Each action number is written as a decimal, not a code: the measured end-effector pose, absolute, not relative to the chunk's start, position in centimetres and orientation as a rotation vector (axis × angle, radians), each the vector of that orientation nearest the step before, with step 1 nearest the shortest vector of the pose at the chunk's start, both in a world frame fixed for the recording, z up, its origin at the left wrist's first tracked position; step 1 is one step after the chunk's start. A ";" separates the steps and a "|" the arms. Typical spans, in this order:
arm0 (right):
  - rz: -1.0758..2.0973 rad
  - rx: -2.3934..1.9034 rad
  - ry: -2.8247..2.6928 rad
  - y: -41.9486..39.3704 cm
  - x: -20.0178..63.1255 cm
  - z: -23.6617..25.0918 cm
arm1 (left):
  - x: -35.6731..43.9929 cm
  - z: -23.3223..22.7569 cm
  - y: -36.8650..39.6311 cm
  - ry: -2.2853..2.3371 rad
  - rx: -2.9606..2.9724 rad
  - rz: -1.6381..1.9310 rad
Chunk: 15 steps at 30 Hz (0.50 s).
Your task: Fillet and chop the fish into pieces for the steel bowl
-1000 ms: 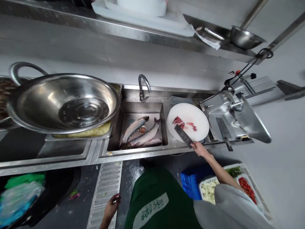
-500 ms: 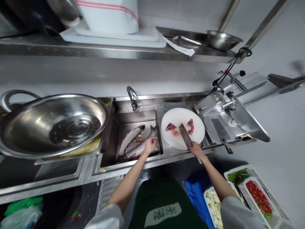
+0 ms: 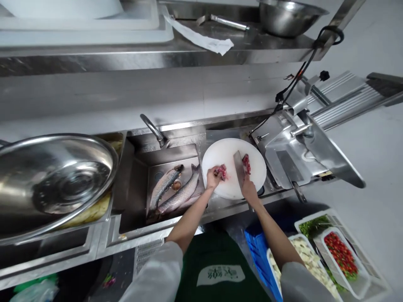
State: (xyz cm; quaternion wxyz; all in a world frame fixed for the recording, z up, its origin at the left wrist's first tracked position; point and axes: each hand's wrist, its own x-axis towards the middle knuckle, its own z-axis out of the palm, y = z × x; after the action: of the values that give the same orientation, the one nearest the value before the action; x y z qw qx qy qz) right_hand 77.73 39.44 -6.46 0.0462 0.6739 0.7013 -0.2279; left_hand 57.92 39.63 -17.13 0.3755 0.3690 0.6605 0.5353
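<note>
My left hand (image 3: 213, 178) is at the left side of the round white cutting board (image 3: 233, 186), its fingers closed on a piece of raw red meat (image 3: 222, 171). My right hand (image 3: 249, 191) grips a cleaver (image 3: 239, 164) by its handle, the broad blade resting on or just above the board. Along the blade's right side lies more raw red meat (image 3: 246, 163). Between the hands the board shows a faint reddish smear. In the sink (image 3: 127, 197), left of the board, lie several whole fish (image 3: 181, 195), one with its head up near the drain.
A tap (image 3: 154, 130) rises behind the sink. At left stands a large steel bowl (image 3: 72, 184). A slicing machine (image 3: 310, 130) with a second cleaver (image 3: 291, 174) on it is at right. Below are crates with chopped red peppers (image 3: 340, 253). A shelf (image 3: 135, 61) runs overhead.
My left hand has moved right, from over the sink to the meat on the board, and taken hold of it. The cleaver has shifted beside the right-hand meat. The view has turned slightly.
</note>
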 end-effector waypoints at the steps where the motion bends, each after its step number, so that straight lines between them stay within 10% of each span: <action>1: -0.682 2.026 2.182 39.5 76.5 -6.1 | 57.7 -17.1 38.9 1.748 0.944 1.420; 15: -0.138 2.255 2.588 44.1 71.2 2.6 | 51.6 -22.9 -0.5 2.127 0.348 1.391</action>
State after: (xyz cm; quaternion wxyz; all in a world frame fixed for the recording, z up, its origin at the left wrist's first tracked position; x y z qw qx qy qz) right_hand 71.17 44.07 2.62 -0.1463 0.6494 0.7452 -0.0397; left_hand 51.57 -0.48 -22.89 0.2843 0.1300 0.7950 0.5198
